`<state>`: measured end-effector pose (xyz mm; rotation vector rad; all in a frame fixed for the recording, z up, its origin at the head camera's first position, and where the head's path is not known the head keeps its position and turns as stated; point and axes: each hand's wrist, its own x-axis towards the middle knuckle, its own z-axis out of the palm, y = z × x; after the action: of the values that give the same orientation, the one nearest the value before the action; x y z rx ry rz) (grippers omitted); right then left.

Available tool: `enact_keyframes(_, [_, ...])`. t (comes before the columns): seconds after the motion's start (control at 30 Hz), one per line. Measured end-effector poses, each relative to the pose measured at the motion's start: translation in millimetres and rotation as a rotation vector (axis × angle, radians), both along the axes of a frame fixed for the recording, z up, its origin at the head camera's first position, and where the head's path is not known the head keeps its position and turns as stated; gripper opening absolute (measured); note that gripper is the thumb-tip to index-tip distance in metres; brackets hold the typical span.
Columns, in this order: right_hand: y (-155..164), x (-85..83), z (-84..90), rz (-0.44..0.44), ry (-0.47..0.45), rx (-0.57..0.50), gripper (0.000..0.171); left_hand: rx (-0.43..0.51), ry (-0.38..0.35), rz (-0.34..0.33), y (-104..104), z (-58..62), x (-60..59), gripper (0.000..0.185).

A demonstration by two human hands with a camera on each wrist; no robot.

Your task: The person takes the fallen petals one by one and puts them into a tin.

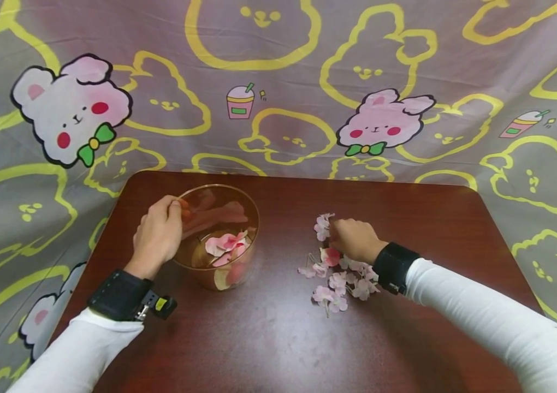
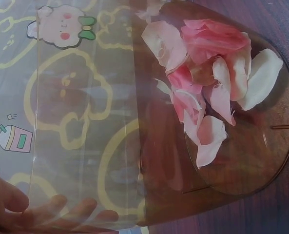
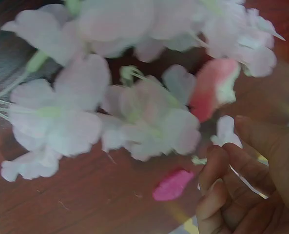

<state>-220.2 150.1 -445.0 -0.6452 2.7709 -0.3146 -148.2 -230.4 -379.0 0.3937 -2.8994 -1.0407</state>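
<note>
On the dark wooden table [image 1: 278, 338], the left hand [image 1: 158, 236] grips the rim of the clear plastic bowl [image 1: 246, 218], fingers curled over its edge; soft pink petals [image 2: 207, 92] lie inside. The right hand [image 1: 354, 239] rests, fingers curled, on the artificial blossom cluster [image 1: 335, 281]; whether it pinches a petal cannot be told. Pluck lightly, bowl held steady.

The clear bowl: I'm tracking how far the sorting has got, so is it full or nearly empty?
Nearly empty. The clear bowl holds only a small cluster of pink petals on its bottom; the left hand holds its rim.
</note>
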Motion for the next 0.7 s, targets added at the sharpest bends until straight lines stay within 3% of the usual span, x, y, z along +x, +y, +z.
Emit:
enact_keyframes(0.23, [-2.6, 4.6, -9.7, 0.027, -0.044, 0.039, 0.013, 0.004, -0.002, 0.0, 0.4, 0.3, -0.2, 0.053])
enact_keyframes(0.47, [-1.6, 6.2, -15.9, 0.014, -0.021, 0.067, 0.008, 0.005, -0.007, 0.004, 0.6, 0.7, -0.5, 0.053])
enact_keyframes(0.7, [-3.4, 4.8, -20.0, 0.016, -0.025, 0.08, 0.016, 0.004, -0.005, 0.01, -0.2, 0.5, -0.7, 0.053])
